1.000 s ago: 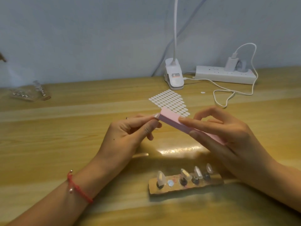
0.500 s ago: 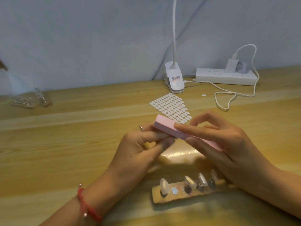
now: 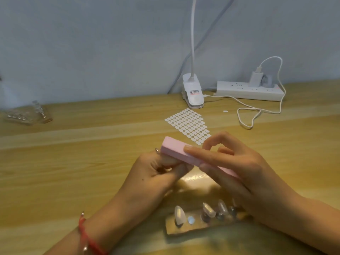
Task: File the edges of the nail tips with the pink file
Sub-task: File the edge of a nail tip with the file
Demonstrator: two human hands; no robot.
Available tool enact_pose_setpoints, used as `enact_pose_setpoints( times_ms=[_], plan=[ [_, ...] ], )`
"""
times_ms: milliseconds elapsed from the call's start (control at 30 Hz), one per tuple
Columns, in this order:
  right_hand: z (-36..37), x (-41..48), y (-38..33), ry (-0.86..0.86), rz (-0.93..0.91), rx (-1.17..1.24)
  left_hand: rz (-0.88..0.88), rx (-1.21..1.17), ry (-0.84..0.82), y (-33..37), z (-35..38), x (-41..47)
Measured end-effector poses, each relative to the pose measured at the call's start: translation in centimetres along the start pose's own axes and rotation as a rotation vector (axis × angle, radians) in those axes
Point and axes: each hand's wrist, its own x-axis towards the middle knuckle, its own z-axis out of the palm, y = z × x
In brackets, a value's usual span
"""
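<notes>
Here, your right hand (image 3: 248, 173) holds the pink file (image 3: 176, 150) above the table (image 3: 73, 162). The forefinger lies along its top face and the thumb presses its near side. The file slants, its far end up and to the left, its near end hidden in your palm.

Your left hand (image 3: 152, 173) sits just under that far end with its fingers curled in. They pinch a small pale piece (image 3: 167, 160) against the file's underside, too blurred to name for sure. There is a red bracelet (image 3: 84, 234) on that wrist.

Near you, below both hands, a holder (image 3: 176, 230) lies on the table. Clear nail tips (image 3: 180, 215) stand on it in a row, and your right wrist covers its right end.

Farther back lies a sheet of white stickers (image 3: 189, 125), just beyond the file. Behind it, by the wall, are a white lamp clamp (image 3: 193, 94) and a power strip (image 3: 248, 91) with a charger (image 3: 255, 79) plugged in. A white cable (image 3: 257, 111) loops on the table beside them. Far left is a clear packet (image 3: 27, 115).
</notes>
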Motion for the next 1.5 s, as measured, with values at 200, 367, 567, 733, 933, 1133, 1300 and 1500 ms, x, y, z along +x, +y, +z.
enact_pose_setpoints(
  times_ms=[200,367,567,733,933,1133,1300,1500],
  plan=[
    [-0.2,-0.2,0.2,-0.046,0.016,-0.057,-0.165,-0.131,0.022,0.0,-1.1,0.5],
    [-0.5,0.1,-0.1,-0.058,0.028,0.035,-0.215,-0.117,0.006,-0.1,-0.9,0.4],
    [-0.5,0.4,-0.3,-0.057,0.099,0.135,-0.213,-0.089,-0.031,0.0,-0.6,0.4],
    [-0.7,0.4,-0.2,-0.018,0.154,0.161,-0.229,-0.071,0.050,-0.3,-1.2,0.6],
    [-1.0,0.4,-0.2,-0.021,0.158,0.147,-0.187,-0.030,0.030,-0.4,-1.2,0.6],
    [-0.7,0.5,-0.2,-0.025,0.140,0.132,-0.173,-0.027,0.047,-0.5,-1.2,0.6],
    [-0.3,0.3,-0.4,-0.089,0.121,0.126,-0.164,-0.013,-0.078,0.0,-0.7,0.4],
    [-0.4,0.4,-0.5,-0.074,0.120,0.116,-0.224,-0.004,-0.047,0.0,-1.0,0.8]
  ],
)
